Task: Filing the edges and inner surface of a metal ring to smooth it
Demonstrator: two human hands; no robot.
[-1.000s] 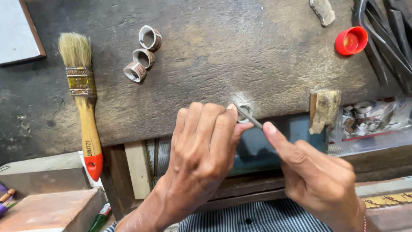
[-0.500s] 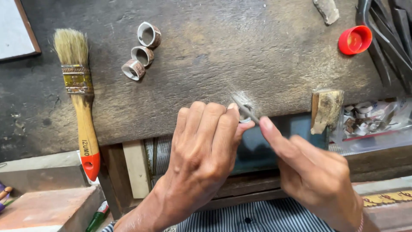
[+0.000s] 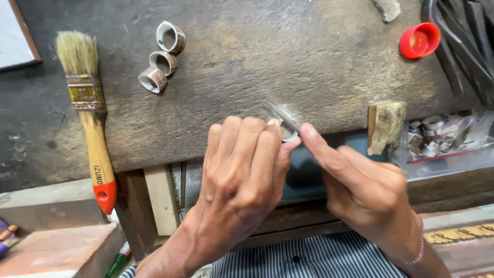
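Note:
My left hand [image 3: 242, 180] is curled at the front edge of the worn wooden bench [image 3: 267, 62], pinching a small metal ring [image 3: 289, 135] between thumb and fingertips. Only a sliver of the ring shows. My right hand [image 3: 360, 190] grips a thin metal file [image 3: 282, 116], index finger stretched along it. The file's tip lies across the ring and over a pale dusty patch on the bench. The rest of the file is hidden in my right hand.
Three metal rings [image 3: 163, 56] lie at the back left. A wooden-handled paintbrush [image 3: 88, 110] lies along the left side. A red cap [image 3: 419, 40] and dark tools [image 3: 463, 36] sit at the back right, with a wooden block [image 3: 386, 126] and a bag of metal scraps [image 3: 442, 136] nearby.
The file has slid back and forth across the ring; its tip now reaches further up-left. My left hand stays in place.

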